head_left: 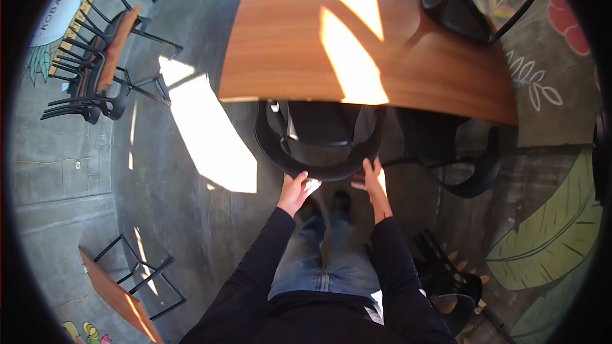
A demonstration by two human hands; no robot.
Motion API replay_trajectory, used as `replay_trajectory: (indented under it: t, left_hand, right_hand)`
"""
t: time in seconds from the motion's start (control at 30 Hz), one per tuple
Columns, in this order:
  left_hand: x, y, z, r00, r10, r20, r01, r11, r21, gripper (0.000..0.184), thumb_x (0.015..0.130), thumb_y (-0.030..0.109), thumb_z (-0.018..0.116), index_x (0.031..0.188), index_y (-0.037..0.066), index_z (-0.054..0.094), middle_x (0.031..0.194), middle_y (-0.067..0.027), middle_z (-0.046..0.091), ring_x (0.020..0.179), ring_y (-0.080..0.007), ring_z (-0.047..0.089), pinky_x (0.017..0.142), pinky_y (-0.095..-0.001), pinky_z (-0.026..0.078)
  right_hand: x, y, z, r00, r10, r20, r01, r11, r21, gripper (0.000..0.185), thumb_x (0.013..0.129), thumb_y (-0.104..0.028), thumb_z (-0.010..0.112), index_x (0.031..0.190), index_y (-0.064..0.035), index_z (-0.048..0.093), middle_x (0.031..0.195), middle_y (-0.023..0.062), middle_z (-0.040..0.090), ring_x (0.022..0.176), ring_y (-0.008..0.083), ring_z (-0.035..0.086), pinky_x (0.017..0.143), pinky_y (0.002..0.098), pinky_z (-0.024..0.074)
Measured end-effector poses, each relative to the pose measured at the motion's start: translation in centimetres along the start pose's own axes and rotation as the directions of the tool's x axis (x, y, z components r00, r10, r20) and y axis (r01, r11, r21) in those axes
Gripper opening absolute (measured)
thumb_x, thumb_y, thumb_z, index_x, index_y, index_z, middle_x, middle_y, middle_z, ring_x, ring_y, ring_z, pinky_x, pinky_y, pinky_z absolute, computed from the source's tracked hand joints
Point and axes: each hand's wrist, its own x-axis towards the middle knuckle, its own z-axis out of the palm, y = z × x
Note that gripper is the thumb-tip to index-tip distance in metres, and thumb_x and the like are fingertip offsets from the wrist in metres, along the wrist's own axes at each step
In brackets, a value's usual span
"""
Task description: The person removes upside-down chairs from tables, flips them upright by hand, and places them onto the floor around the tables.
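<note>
A black chair (325,171) with a curved backrest stands at the near side of a wooden table, its seat partly under the tabletop. My left hand (295,193) is at the lower left of the backrest, thumb uppermost and the other fingers curled beneath the rim. At the right end of the same curve, my right hand (376,186) holds the rim, some fingertips on it and others bent below. The wooden table (280,38) covers the front part of the seat.
A second black chair (472,175) is tucked in to the right, and another chair (456,6) rests on the tabletop. Stacked chairs (86,76) stand at left; a small wooden table (118,293) is lower left. More black chairs (449,283) are by the painted wall (548,229).
</note>
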Motion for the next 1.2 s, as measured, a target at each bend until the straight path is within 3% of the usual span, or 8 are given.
replay_trajectory:
  t: [0.17, 0.37, 0.7, 0.87, 1.1, 1.13, 1.17, 1.2]
  left_hand:
    - [-6.0, 2.6, 0.3, 0.998, -0.059, 0.031, 0.055, 0.994, 0.098, 0.058, 0.099, 0.000, 0.051, 0.149, 0.012, 0.023, 0.118, -0.0187, 0.061, 0.098, -0.0309, 0.069, 0.090, -0.0452, 0.059]
    - [-14.0, 4.9, 1.3, 0.990, -0.026, 0.142, -0.010, 0.969, 0.248, 0.039, 0.103, 0.011, 0.050, 0.141, 0.006, 0.045, 0.116, -0.0153, 0.066, 0.100, -0.0229, 0.068, 0.088, -0.0360, 0.057]
    - [-24.3, 7.1, -2.8, 0.951, 0.302, -0.068, -0.302, 0.953, 0.018, 0.026, 0.101, 0.013, 0.053, 0.125, 0.006, 0.057, 0.105, -0.0081, 0.067, 0.094, -0.0163, 0.067, 0.084, -0.0319, 0.055]
    - [-28.4, 11.9, -7.8, 0.852, 0.480, -0.211, -0.499, 0.865, -0.045, 0.023, 0.099, 0.011, 0.054, 0.121, 0.006, 0.059, 0.101, -0.0068, 0.066, 0.090, -0.0159, 0.066, 0.080, -0.0302, 0.054]
    - [-33.3, 21.5, -15.3, 0.684, 0.633, -0.361, -0.674, 0.738, 0.017, 0.021, 0.097, 0.009, 0.053, 0.117, 0.006, 0.058, 0.095, -0.0067, 0.064, 0.086, -0.0155, 0.063, 0.076, -0.0296, 0.050]
    - [-33.9, 22.9, -16.2, 0.667, 0.644, -0.375, -0.685, 0.728, 0.032, 0.020, 0.097, 0.009, 0.052, 0.117, 0.006, 0.058, 0.095, -0.0068, 0.063, 0.086, -0.0156, 0.063, 0.077, -0.0296, 0.050]
    - [-33.8, 26.1, -18.2, 0.649, 0.660, -0.378, -0.697, 0.715, 0.052, 0.020, 0.097, 0.009, 0.052, 0.116, 0.006, 0.058, 0.095, -0.0068, 0.063, 0.087, -0.0156, 0.063, 0.077, -0.0296, 0.050]
    - [-33.7, 27.5, -18.9, 0.643, 0.672, -0.368, -0.702, 0.709, 0.068, 0.020, 0.097, 0.009, 0.052, 0.116, 0.006, 0.057, 0.094, -0.0067, 0.063, 0.086, -0.0158, 0.063, 0.077, -0.0297, 0.050]
  right_hand:
    - [-7.6, -1.1, -2.3, 0.961, -0.048, 0.271, 0.125, 0.953, -0.275, 0.066, 0.100, -0.019, 0.057, 0.157, -0.0078, 0.026, 0.114, 0.0111, 0.067, 0.094, 0.0172, 0.066, 0.071, 0.0331, 0.0594]
    - [-16.0, -3.0, -3.4, 0.771, -0.040, 0.636, 0.360, 0.851, -0.383, 0.044, 0.100, -0.017, 0.059, 0.142, -0.0074, 0.053, 0.113, 0.0089, 0.069, 0.095, 0.0134, 0.066, 0.081, 0.0278, 0.0545]
    - [-17.0, -9.6, 5.7, 0.510, -0.083, 0.856, 0.633, 0.710, -0.308, 0.036, 0.087, 0.009, 0.065, 0.120, -0.0065, 0.067, 0.097, 0.0061, 0.072, 0.085, 0.0138, 0.070, 0.079, 0.0280, 0.0566]
    - [-15.7, -11.1, 16.6, 0.423, -0.100, 0.901, 0.461, 0.879, -0.119, 0.017, 0.085, 0.015, 0.068, 0.092, 0.0009, 0.062, 0.090, 0.0113, 0.074, 0.095, 0.0213, 0.074, 0.080, 0.0286, 0.0601]
    - [-20.1, -13.4, 34.6, 0.248, -0.134, 0.959, 0.380, 0.924, 0.031, 0.019, 0.087, 0.014, 0.067, 0.094, -0.0005, 0.056, 0.091, 0.0168, 0.075, 0.096, 0.0233, 0.074, 0.085, 0.0307, 0.0583]
    - [-22.0, -13.5, 37.1, 0.279, -0.232, 0.932, 0.383, 0.917, 0.113, 0.016, 0.089, 0.005, 0.071, 0.091, -0.0014, 0.057, 0.075, 0.0095, 0.071, 0.073, 0.0145, 0.072, 0.064, 0.0238, 0.0562]
    - [-19.5, -11.7, 40.1, 0.238, -0.335, 0.912, 0.335, 0.909, 0.247, 0.018, 0.090, -0.007, 0.075, 0.087, -0.0027, 0.057, 0.059, -0.0006, 0.059, 0.046, 0.0046, 0.055, 0.041, 0.0195, 0.0390]
    - [-20.4, -12.1, 41.9, 0.289, -0.340, 0.895, 0.402, 0.891, 0.209, 0.020, 0.091, -0.012, 0.075, 0.087, -0.0029, 0.058, 0.056, -0.0036, 0.053, 0.041, 0.0025, 0.046, 0.037, 0.0200, 0.0306]
